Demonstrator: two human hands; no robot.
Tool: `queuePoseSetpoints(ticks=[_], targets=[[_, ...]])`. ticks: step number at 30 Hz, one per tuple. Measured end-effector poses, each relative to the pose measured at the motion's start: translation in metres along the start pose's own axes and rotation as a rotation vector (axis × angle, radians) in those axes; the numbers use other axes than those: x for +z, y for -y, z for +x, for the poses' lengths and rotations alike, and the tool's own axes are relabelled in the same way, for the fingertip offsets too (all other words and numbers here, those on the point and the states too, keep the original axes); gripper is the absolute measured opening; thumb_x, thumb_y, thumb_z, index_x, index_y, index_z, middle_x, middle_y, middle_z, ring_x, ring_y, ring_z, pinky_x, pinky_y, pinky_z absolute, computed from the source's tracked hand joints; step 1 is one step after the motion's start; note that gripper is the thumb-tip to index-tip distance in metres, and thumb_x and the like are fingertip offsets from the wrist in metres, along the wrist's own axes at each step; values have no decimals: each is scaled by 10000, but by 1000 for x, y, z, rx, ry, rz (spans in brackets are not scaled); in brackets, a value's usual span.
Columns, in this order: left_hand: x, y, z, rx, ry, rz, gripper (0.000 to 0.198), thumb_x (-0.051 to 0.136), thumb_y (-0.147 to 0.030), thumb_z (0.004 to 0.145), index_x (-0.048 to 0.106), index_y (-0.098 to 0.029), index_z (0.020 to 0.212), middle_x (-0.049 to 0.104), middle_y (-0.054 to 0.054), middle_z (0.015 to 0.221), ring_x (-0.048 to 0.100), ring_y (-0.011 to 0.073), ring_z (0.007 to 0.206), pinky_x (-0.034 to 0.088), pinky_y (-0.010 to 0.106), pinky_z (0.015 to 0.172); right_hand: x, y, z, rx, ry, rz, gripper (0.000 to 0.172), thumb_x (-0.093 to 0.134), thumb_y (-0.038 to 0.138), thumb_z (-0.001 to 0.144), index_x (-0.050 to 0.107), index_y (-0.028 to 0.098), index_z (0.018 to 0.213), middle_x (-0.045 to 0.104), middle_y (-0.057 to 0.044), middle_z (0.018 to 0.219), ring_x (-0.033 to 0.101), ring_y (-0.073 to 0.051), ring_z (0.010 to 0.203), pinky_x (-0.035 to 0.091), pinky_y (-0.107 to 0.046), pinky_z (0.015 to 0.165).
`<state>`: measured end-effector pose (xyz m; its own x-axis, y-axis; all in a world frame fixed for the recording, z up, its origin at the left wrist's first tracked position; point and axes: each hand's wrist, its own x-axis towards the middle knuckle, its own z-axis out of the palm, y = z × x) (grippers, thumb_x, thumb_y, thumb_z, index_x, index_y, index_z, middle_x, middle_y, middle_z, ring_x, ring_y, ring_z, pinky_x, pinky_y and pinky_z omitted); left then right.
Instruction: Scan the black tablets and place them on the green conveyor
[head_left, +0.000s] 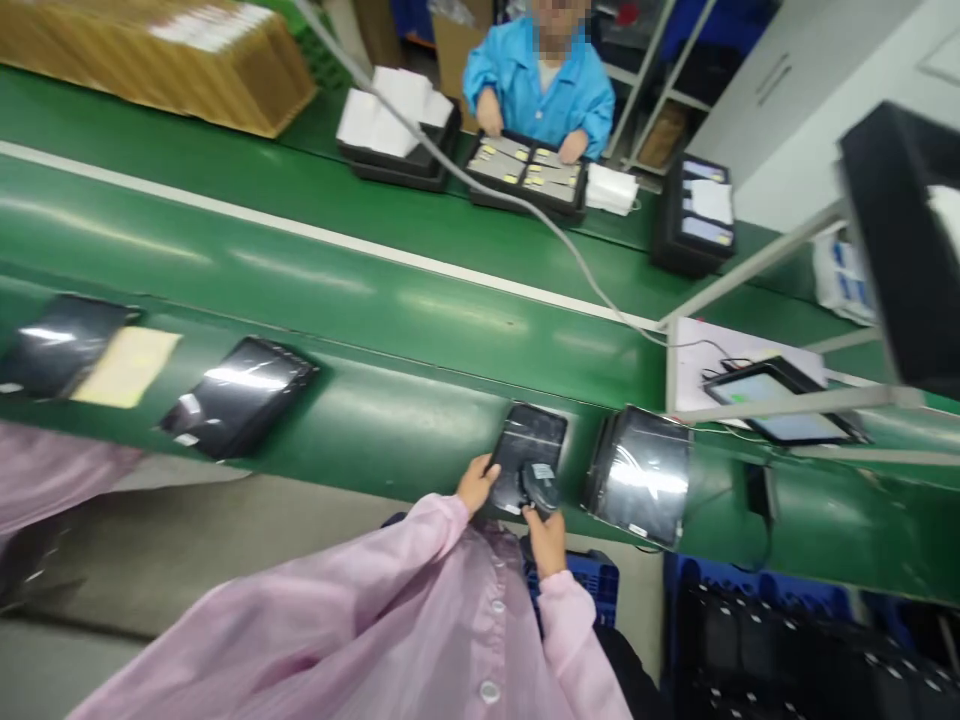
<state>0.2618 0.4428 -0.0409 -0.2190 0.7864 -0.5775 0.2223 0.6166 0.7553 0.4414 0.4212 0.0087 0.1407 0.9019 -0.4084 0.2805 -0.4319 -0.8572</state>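
A black, glossy tablet [528, 432] lies at the front edge of the green bench. At its left edge is my left hand [475, 486], with thumb and fingers gripping the side. My right hand [547, 541] is closed round a dark handheld scanner [541, 484], whose rounded head with a pale label is over the tablet's lower right part. That head hides some of the screen; whether the two touch I cannot tell. Just right of the tablet rests a stack of shiny black tablets in film [646, 470].
More film-wrapped tablets [244, 395] lie to the left, near a yellow sheet [127, 367]. A white frame [787, 405] stands right, by a lit tablet [780, 400]. Blue crates [765, 590] sit below. Opposite, a person in blue [551, 95] handles a black tray [525, 190].
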Motion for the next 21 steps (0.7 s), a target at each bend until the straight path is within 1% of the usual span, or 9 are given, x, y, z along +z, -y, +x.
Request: queuePoseSetpoints(ticks=[3, 6, 10, 13, 15, 17, 19, 20, 21], targets=[[-8, -13, -23, 200, 15, -285, 564, 493, -426, 1002, 527, -175, 1505, 564, 109, 1519, 501, 280, 1426, 324, 455, 1243, -13, 31, -22, -86, -10, 48, 640, 734, 400, 793, 623, 123, 1360, 681, -166, 1324, 633, -279, 1222, 433, -442, 1122], [10, -50, -52, 345, 59, -324, 648, 503, -495, 1003, 440, -201, 1577, 455, 81, 1617, 379, 253, 1521, 232, 430, 1293, -58, 63, -40, -78, -90, 73, 652, 760, 451, 809, 640, 117, 1356, 682, -166, 1333, 620, -287, 1250, 426, -437, 1140], [76, -113, -71, 497, 219, -283, 660, 447, -451, 1024, 352, -202, 1627, 371, 89, 1666, 306, 240, 1560, 181, 426, 1315, -143, 87, -33, -22, -214, 14, 556, 792, 493, 770, 749, 123, 1182, 742, -152, 1217, 650, -316, 1203, 440, -466, 1123], [129, -143, -70, 486, 332, -230, 708, 434, -305, 993, 258, -134, 1657, 263, 123, 1707, 216, 246, 1594, 127, 430, 1329, -197, 86, -6, -44, -306, -25, 589, 815, 500, 709, 761, 110, 1148, 749, -155, 1188, 655, -327, 1198, 437, -481, 1127], [152, -149, -69, 429, 367, -155, 753, 445, -223, 948, 231, -69, 1654, 203, 155, 1719, 154, 255, 1608, 103, 434, 1333, -220, 79, 8, -44, -308, -62, 606, 815, 520, 678, 769, 102, 1113, 759, -153, 1146, 659, -340, 1194, 462, -486, 1106], [160, -142, -68, 415, 364, -108, 766, 463, -218, 936, 238, -48, 1648, 186, 166, 1719, 142, 255, 1610, 111, 432, 1334, -231, 71, 11, 6, -290, -121, 590, 818, 564, 651, 785, 123, 1042, 777, -138, 1050, 685, -366, 1135, 539, -495, 1013], [148, -124, -61, 430, 322, -113, 751, 488, -289, 957, 274, -78, 1645, 221, 155, 1712, 186, 250, 1601, 150, 426, 1330, -230, 67, 4, 79, -312, -201, 587, 836, 636, 620, 789, 185, 992, 778, -123, 927, 722, -398, 1000, 618, -502, 773], [134, -111, -54, 420, 280, -122, 739, 504, -337, 964, 307, -102, 1637, 255, 150, 1703, 222, 252, 1592, 177, 427, 1325, -226, 67, 0, 58, -314, -224, 608, 828, 684, 636, 775, 240, 1048, 773, -115, 946, 729, -392, 974, 621, -489, 673], [113, -95, -42, 395, 216, -128, 724, 520, -375, 966, 350, -120, 1621, 296, 150, 1689, 259, 257, 1580, 202, 432, 1319, -220, 69, -3, 29, -268, -215, 647, 792, 715, 695, 730, 285, 1173, 761, -112, 1039, 723, -363, 1020, 623, -476, 674]])
